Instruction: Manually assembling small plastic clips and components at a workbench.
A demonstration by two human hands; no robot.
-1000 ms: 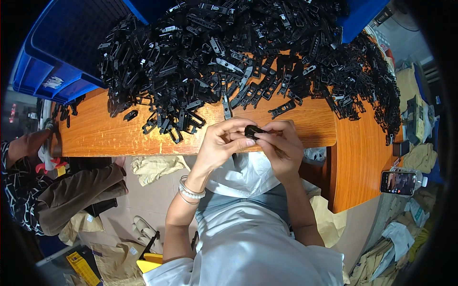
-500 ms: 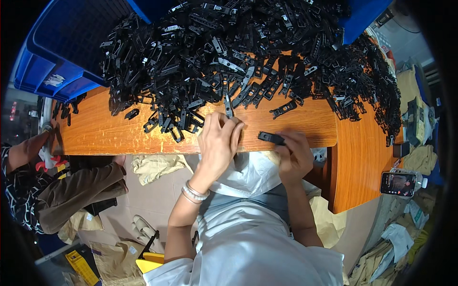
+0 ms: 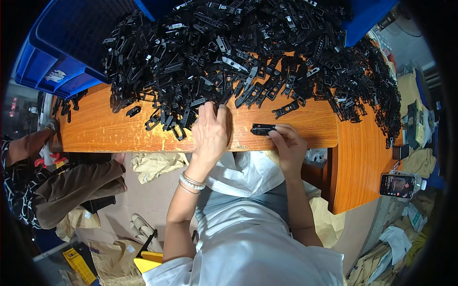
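Observation:
A large heap of black plastic clip-like parts spreads over the wooden table. At its near edge is my left hand, back up, with fingers bent down among the parts. Its fingertips are partly hidden, and what they pinch cannot be made out. To the right, my right hand grips one end of a slim black plastic part between thumb and fingers. That part is held level, above the table near its front edge. A loose black part lies just beyond it.
Blue plastic crates stand at the back left and back right. A phone leans on a bottle at the right. Another person's arm rests by the table's left end. Paper bags lie on the floor.
My left hand has shifted left and forward to the heap's edge, away from the part its fingers were at. My right hand has moved slightly left, turning its black part onto another side.

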